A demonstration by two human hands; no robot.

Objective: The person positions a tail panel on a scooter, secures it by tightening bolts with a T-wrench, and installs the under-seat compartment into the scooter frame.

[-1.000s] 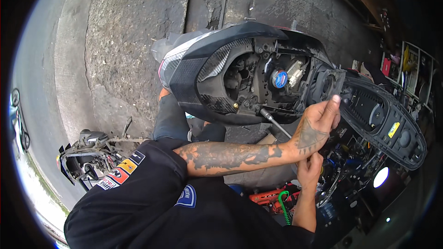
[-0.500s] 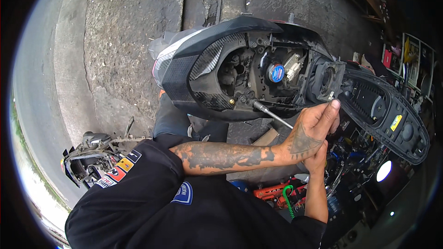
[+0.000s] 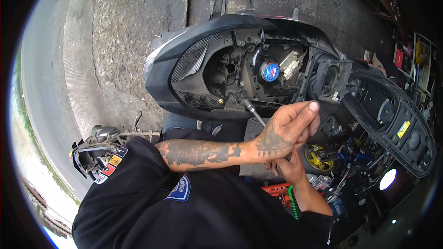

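My left hand (image 3: 291, 127), at the end of the tattooed forearm, is closed with its thumb on top, around the handle end of a socket wrench (image 3: 256, 112). Much of that handle is hidden. The wrench's socket sits on a bolt at the near side of the scooter's open body (image 3: 184, 105). Just below, my right hand (image 3: 293, 169) is curled around a dark end of the same tool. Inside the body are a round blue cap (image 3: 270, 71) and a pale connector-like part (image 3: 291, 65).
The scooter's black seat (image 3: 415, 143), hinged up, lies underside-up at the right. Beyond my hands stand a yellow wheel (image 3: 318, 158), a coiled green hose (image 3: 293, 203) and red-orange equipment (image 3: 274, 189). Another stripped scooter (image 3: 99, 143) is at the left. A shelf rack (image 3: 420, 64) stands far right.
Both hands have moved left and toward me relative to the scooter, and the wrench handle has swung with them. The socket stays on the bolt. The whole view has shifted slightly.
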